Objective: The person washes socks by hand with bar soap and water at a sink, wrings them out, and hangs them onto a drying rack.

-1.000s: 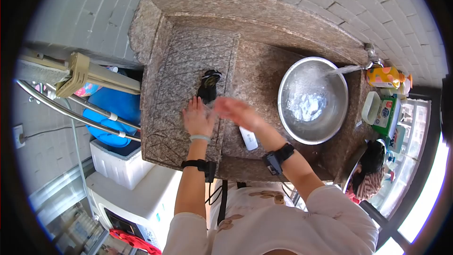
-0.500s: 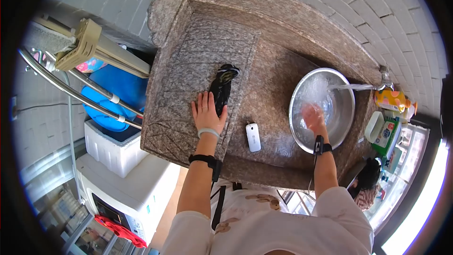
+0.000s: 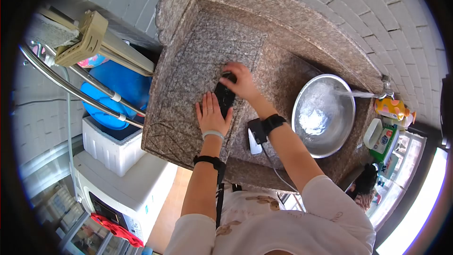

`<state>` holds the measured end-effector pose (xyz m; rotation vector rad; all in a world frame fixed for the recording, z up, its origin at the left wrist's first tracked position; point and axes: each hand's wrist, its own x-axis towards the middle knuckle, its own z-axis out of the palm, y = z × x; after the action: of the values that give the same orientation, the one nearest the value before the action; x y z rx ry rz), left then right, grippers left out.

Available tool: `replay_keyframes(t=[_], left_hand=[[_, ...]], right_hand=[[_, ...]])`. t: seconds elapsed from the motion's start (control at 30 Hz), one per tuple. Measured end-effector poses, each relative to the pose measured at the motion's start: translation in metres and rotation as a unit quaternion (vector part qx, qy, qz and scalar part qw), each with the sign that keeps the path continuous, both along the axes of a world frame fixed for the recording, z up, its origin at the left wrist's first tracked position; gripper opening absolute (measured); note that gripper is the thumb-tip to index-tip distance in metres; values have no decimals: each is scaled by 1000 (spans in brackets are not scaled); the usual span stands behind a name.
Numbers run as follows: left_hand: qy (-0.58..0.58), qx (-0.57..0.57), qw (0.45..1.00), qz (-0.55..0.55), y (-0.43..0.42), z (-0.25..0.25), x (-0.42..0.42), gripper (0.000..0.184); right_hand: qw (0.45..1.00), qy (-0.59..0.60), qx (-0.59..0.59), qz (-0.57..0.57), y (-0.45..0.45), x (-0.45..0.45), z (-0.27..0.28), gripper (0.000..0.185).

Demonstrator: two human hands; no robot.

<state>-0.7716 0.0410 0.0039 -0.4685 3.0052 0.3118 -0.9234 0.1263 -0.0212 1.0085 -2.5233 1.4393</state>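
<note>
A long, dark, wet-looking black sock (image 3: 225, 97) lies on the ribbed stone washboard slab (image 3: 188, 61). My left hand (image 3: 212, 114) rests flat beside and against its near part, fingers stretched out. At the far end, my right hand (image 3: 239, 80) curls over the sock, fingers and thumb on either side of the fabric. Both wrists wear black straps. A cable runs from the box on the right one. Farther right stands a metal basin (image 3: 323, 127) with water in it, and a running tap (image 3: 387, 90) pours a stream into it.
A white oblong object (image 3: 255, 142) lies on the counter, partly hidden by my right wrist's box. Beyond the basin are a yellow-orange pouch (image 3: 390, 108) and a green package (image 3: 384, 141). A blue tub (image 3: 120, 85), white foam box (image 3: 111, 146) and washing machine (image 3: 127, 184) stand left.
My right hand has left the water in the basin and moved left onto the sock's far end. My left hand stays beside the sock. The tap keeps running.
</note>
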Motion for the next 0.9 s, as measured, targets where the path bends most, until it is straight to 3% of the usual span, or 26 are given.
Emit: replay_keyframes(t=[0.07,0.13,0.17,0.23,0.27,0.33,0.37,0.43,0.57,0.67,0.7,0.77,0.83,0.9], left_hand=[[-3,7,1000,3,-1,4,-5,72],[-83,-31,996,-2,0,6,-4,74],[-83,-25,996,0,-2,-3,-3,74],[-46,-156,986,-45,-5,-29,5,74],[-107,-13,994,-26,-1,14,-6,66],[-81,4,997,-11,1,9,-7,64],[-51,20,999,-3,0,8,-5,63],[-35,10,999,-10,0,4,-2,63],[-118,16,993,-24,-2,14,-7,67],[-184,-143,968,-87,-4,-5,-1,70],[-189,-141,967,-91,-4,9,-3,70],[-172,55,982,-47,-5,35,-14,67],[-130,23,991,-36,-3,9,-5,64],[-144,6,989,-35,-1,10,-7,61]], right_hand=[[994,-97,-37,-43,-3,33,7,22],[989,-136,-13,-50,2,82,41,18],[990,-135,-7,-49,1,94,41,18],[991,-77,108,-23,-8,113,34,13],[992,-66,87,-63,-18,91,10,10],[983,-10,137,-118,-40,33,-3,13],[986,16,107,-127,-51,14,-1,14],[986,47,81,-135,-51,10,0,16],[999,-41,12,4,-13,74,20,15],[996,-86,8,-36,-3,113,37,15],[994,-79,66,-31,-9,110,31,16],[987,-63,127,-70,-35,64,18,19],[981,-66,132,-125,-60,20,7,21],[988,19,60,-144,-70,0,9,26]])
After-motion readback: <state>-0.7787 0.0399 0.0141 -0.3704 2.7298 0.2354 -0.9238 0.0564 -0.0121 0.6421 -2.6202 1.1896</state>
